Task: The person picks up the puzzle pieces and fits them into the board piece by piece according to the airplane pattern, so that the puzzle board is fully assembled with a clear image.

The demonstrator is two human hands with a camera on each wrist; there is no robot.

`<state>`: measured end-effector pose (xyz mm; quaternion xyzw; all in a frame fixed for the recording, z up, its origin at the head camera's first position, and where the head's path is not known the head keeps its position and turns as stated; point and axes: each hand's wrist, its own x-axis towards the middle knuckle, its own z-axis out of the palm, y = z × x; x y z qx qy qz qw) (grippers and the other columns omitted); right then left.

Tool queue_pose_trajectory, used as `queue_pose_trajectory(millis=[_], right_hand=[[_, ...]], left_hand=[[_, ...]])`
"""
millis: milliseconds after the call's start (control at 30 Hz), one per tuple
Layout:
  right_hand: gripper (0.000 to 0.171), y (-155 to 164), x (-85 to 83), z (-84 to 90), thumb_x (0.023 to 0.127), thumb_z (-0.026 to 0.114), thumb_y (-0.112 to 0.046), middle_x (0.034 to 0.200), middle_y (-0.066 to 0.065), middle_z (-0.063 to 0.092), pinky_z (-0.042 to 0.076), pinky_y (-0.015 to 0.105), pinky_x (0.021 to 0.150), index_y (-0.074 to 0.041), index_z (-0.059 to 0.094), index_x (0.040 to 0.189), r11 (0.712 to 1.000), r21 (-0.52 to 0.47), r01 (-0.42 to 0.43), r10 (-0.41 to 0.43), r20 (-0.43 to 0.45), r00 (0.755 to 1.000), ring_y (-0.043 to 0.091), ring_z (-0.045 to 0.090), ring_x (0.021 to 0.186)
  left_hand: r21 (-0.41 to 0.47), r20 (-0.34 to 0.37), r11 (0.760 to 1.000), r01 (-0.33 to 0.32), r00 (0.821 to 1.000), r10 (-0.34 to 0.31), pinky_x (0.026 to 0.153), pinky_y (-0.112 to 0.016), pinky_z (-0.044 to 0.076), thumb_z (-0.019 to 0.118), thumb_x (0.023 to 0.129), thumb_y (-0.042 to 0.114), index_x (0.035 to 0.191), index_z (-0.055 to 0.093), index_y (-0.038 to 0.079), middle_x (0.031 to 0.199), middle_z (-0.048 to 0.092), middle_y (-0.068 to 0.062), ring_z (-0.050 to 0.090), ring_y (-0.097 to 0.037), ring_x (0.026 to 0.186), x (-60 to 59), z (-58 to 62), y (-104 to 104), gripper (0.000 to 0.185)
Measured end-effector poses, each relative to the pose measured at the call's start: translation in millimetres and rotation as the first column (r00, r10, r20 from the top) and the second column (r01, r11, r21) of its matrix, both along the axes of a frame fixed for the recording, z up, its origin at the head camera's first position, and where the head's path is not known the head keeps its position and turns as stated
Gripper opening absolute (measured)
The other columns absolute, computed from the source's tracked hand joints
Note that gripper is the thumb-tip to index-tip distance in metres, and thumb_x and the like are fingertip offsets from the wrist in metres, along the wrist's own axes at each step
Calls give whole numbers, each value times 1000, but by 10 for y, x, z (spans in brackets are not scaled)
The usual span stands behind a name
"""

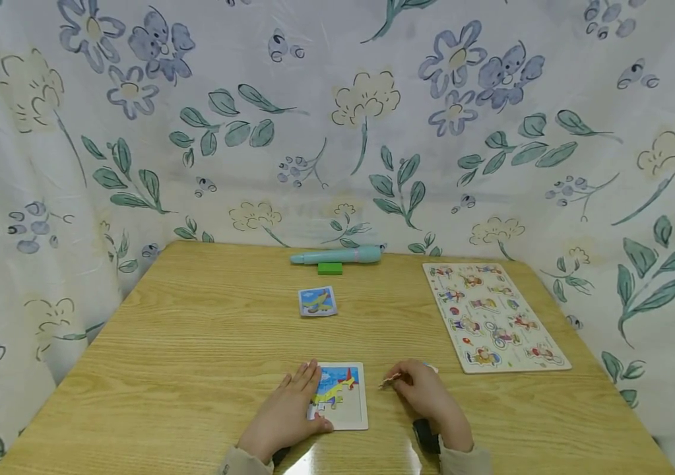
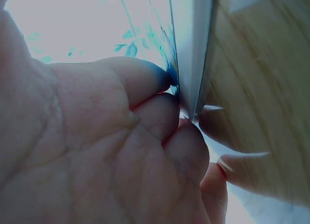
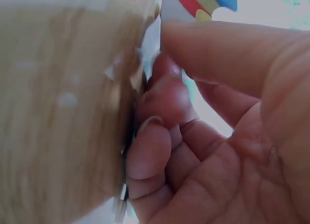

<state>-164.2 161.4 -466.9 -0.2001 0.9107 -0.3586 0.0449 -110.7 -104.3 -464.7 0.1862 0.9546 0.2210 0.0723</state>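
Observation:
A small airplane puzzle board [image 1: 349, 402] lies near the table's front edge. My left hand [image 1: 297, 394] rests flat on its left part, fingers straight, holding it down. In the left wrist view the fingertips [image 2: 155, 83] touch the board's [image 2: 191, 44] edge. To the right of the board, my right hand [image 1: 407, 381] pinches a small pale puzzle piece [image 1: 390, 380] just above the wood. In the right wrist view, the curled fingers [image 3: 164, 95] and thumb close together against the table.
A small stack of puzzle pieces [image 1: 317, 301] lies mid-table. A teal pen [image 1: 337, 255] and a green block [image 1: 329, 268] sit at the back edge. A larger peg puzzle board [image 1: 491, 315] lies at the right. Floral cloth [image 1: 337, 119] surrounds the wooden table [image 1: 194, 343].

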Motion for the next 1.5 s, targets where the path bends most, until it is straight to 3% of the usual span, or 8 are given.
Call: queue_pose_trajectory(millis=[100,267,367,667,867,1100,1267,1500], right_hand=[[9,-3,-19,-9,90,56,-10,83,-2,60,44,25,61,-11,65,88,998,-35,60,-58,50,997,10,51,73],[19,-25,-35,1,93,53,-15,60,-3,43,32,20,48,-7,57,76,984,-84,159,-147,132,980,8,37,53],[19,-58,-18,24,92,55,-16,61,-2,46,33,19,48,-6,59,76,973,-138,185,-164,152,975,8,38,54],[26,-300,83,40,95,50,-22,65,5,54,38,20,45,-2,60,81,959,-279,48,25,256,966,10,45,52],[29,-452,134,64,96,48,-25,59,-2,45,30,18,43,-4,62,80,972,-230,-55,114,253,961,6,37,48],[23,-568,189,74,93,52,-25,57,-9,44,32,17,45,-15,63,75,983,-72,-171,181,176,968,3,37,49],[25,-620,231,109,92,53,-28,58,-14,47,32,18,44,-21,60,69,972,58,-227,216,149,965,2,37,47],[30,-652,250,150,90,55,-23,51,-13,37,26,16,42,-20,53,60,956,102,-275,261,127,957,2,31,43]], left_hand=[[-5,0,1000,2,1000,-2,109,-52,20,66,74,53,140,30,-3,149,22,-16,20,-32,137,-6,-16,-4,94],[-7,2,1000,3,1000,-3,109,-52,20,65,74,54,141,30,-3,149,22,-16,20,-33,137,-17,-32,-5,95],[-9,1,1000,3,1000,-3,109,-52,20,65,74,54,141,30,-3,149,22,-16,20,-32,137,-18,-34,-6,94],[-9,0,1000,3,1000,-3,109,-52,20,64,75,55,141,30,-2,150,21,-15,19,-32,137,-17,-46,-17,94],[-13,1,1000,7,1000,-7,109,-52,20,64,75,54,140,31,-3,149,22,-16,19,-31,137,-18,-35,-19,92],[-10,-27,1000,13,1000,-13,108,-51,23,65,76,52,138,34,-5,148,25,-17,23,-32,136,3,7,-22,90],[-14,-25,1000,19,1000,-19,108,-52,24,64,76,53,138,33,-5,148,25,-18,23,-32,136,20,28,-27,90],[-24,-31,1000,18,999,-19,108,-51,23,63,77,53,139,32,-4,149,24,-17,22,-32,136,5,-1,-22,90]])
